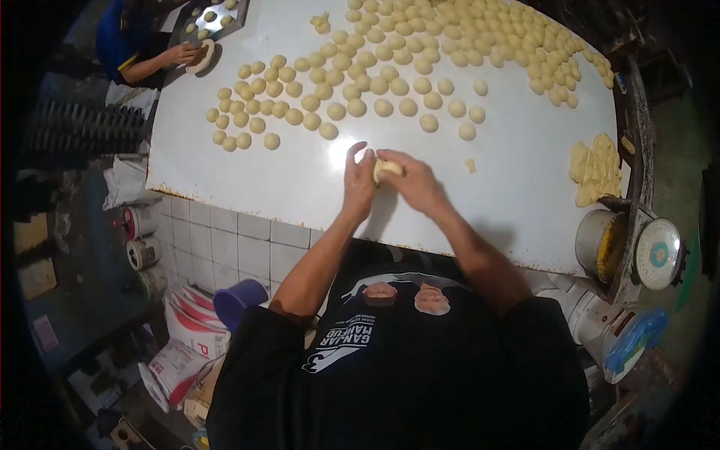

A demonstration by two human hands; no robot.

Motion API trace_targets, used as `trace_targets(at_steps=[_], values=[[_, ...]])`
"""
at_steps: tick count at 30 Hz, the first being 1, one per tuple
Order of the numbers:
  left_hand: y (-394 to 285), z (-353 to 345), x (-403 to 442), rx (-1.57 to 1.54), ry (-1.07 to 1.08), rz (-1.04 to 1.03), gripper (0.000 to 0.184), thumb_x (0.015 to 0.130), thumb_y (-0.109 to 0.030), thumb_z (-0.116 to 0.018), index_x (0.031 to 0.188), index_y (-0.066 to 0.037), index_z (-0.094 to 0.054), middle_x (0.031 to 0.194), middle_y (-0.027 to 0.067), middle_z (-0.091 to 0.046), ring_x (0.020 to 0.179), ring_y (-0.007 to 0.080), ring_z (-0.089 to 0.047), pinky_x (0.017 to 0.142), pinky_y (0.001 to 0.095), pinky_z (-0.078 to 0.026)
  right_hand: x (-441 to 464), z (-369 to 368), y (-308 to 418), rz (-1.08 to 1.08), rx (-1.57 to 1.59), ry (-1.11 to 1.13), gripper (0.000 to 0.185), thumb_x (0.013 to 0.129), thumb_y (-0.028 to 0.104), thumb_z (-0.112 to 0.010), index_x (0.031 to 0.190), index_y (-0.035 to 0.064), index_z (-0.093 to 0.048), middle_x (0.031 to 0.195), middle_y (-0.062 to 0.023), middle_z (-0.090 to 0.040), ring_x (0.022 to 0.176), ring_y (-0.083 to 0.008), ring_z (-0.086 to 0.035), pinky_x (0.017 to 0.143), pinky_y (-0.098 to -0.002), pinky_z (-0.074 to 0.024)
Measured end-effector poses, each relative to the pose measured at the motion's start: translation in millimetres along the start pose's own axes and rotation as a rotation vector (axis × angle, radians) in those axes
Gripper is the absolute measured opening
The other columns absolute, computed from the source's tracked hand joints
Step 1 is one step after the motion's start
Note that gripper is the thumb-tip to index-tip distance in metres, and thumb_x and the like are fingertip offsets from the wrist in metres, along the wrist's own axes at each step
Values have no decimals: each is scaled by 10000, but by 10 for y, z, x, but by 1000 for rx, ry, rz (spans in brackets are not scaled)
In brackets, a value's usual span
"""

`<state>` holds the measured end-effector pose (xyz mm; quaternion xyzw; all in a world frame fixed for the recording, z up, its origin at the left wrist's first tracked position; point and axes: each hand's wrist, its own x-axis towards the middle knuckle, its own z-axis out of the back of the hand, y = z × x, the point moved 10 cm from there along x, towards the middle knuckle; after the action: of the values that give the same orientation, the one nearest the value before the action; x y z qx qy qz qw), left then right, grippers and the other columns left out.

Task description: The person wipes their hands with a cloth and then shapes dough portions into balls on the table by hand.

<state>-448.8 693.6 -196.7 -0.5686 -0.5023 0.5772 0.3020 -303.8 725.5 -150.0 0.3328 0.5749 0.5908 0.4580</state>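
Note:
Over the near part of the white table (pixel 285 180), both hands meet around one piece of pale yellow dough (pixel 389 169). My left hand (pixel 359 182) presses against the dough's left side, fingers pointing up and away from me. From the right, my right hand (pixel 417 183) curls over it with thumb and fingers closed. Part of the dough is hidden by the fingers. Many round dough balls (pixel 383 108) lie beyond my hands in loose rows. A small dough scrap (pixel 470 165) sits to the right of them.
A flattened dough mass (pixel 597 169) lies at the table's right end, above a metal pot (pixel 598 238) and a round scale (pixel 659 253). At the far left, a co-worker's hand (pixel 182 54) is by a round pale piece (pixel 200 58) and a tray (pixel 217 21).

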Motion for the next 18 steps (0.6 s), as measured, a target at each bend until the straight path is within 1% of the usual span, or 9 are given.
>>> trace_targets(at_steps=[2, 6, 8, 9, 10, 13, 15, 16, 18], values=[[-210, -7, 53, -49, -20, -125, 488, 1136, -366, -613, 1482, -47, -485, 1020, 91, -670, 947, 141, -631, 778, 302, -516, -71, -147, 318, 157, -99, -123, 349, 1004, 171, -780, 1315, 21, -726, 1195, -106, -767, 1065, -186, -699, 960, -341, -560], [-320, 185, 189, 330, -64, -110, 270, 1071, -278, -710, 1131, -18, -669, 800, 109, -675, 772, 162, -635, 722, 352, -525, -134, -221, -42, -300, -26, -167, 255, 1013, 230, -773, 1109, 10, -686, 972, -69, -727, 864, -173, -687, 788, -337, -559], [-484, 345, 229, 417, -143, -381, 235, 1061, -249, -712, 1041, -17, -681, 817, 136, -702, 757, 218, -646, 731, 399, -534, -262, -670, -151, -422, 523, 249, 250, 1007, 241, -778, 1062, 20, -674, 922, -57, -691, 838, -153, -672, 770, -313, -548], [-420, 554, 332, 400, -225, -328, 235, 1048, -243, -720, 998, -18, -673, 822, 140, -700, 758, 264, -658, 748, 427, -540, -374, -699, -231, -448, 528, 240, 250, 1007, 241, -778, 1062, 20, -674, 922, -57, -691, 838, -153, -672, 770, -313, -548], [-239, 815, 398, 415, -339, -149, 251, 1045, -260, -717, 1004, -15, -682, 848, 156, -711, 785, 318, -680, 778, 433, -546, -505, -611, -285, -398, 349, 131, 205, 1004, 215, -775, 1029, 38, -675, 917, -58, -686, 820, -158, -666, 754, -327, -543], [302, 1080, 317, 729, 93, -120, 285, 1008, -320, -755, 1012, -40, -704, 986, 141, -726, 935, 331, -698, 870, 465, -541, -854, -204, -519, -92, -417, -122, 129, 951, 182, -801, 925, 101, -704, 935, -60, -684, 879, -214, -688, 788, -387, -546], [429, 629, -327, 1091, 881, -954, 308, 973, -358, -785, 1038, -70, -699, 1112, 137, -668, 1085, 348, -659, 912, 485, -503, -997, -183, -1051, 444, -896, 159, 187, 883, 257, -850, 907, 125, -719, 972, -66, -683, 999, -280, -675, 864, -445, -537], [456, 631, -71, 1221, 725, -836, 301, 917, -349, -820, 1035, -105, -690, 1223, 130, -637, 1148, 338, -611, 931, 509, -467, -829, -186, -1041, 412, -1255, 259, 228, 852, 313, -870, 869, 145, -716, 1007, -59, -676, 1021, -294, -645, 876, -481, -514], [170, 204, 252, 1120, 374, -784, 262, 922, -309, -810, 1046, -121, -677, 1158, 139, -643, 1059, 363, -600, 904, 506, -456, -233, 130, -922, 302, -1012, -329, 246, 867, 264, -868, 896, 115, -674, 1015, -91, -653, 977, -346, -611, 822, -513, -474]])
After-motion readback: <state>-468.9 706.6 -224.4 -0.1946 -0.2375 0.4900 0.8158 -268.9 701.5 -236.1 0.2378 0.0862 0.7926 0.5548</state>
